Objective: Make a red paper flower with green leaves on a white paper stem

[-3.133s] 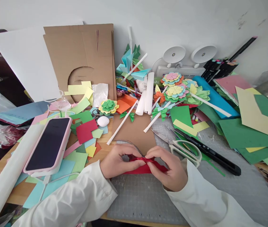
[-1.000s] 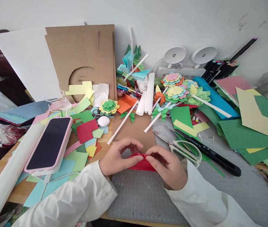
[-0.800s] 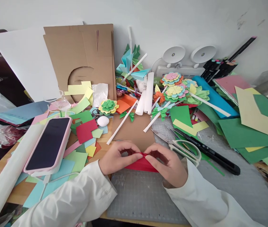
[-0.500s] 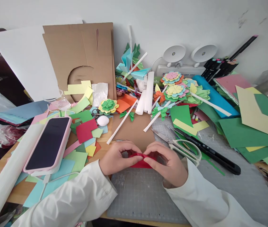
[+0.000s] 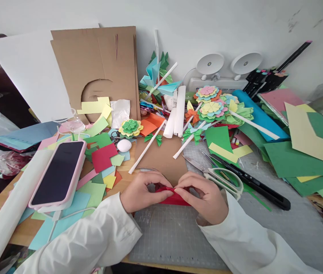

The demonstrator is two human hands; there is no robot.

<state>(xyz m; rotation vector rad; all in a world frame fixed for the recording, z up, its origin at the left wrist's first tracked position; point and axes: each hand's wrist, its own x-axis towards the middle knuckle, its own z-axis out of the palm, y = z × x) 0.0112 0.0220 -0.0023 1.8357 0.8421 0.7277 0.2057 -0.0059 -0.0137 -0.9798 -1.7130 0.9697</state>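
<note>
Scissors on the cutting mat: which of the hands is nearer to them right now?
Right. The right hand lies close beside the handles of the scissors, just on their left; the left hand is farther off, across the red paper that both pinch.

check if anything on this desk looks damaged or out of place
The cardboard sheet leaning on the wall has a rounded piece cut out low down. Coloured paper scraps lie strewn around the phone. Otherwise nothing odd: left hand and right hand pinch the folded red paper over the cutting mat.
</note>
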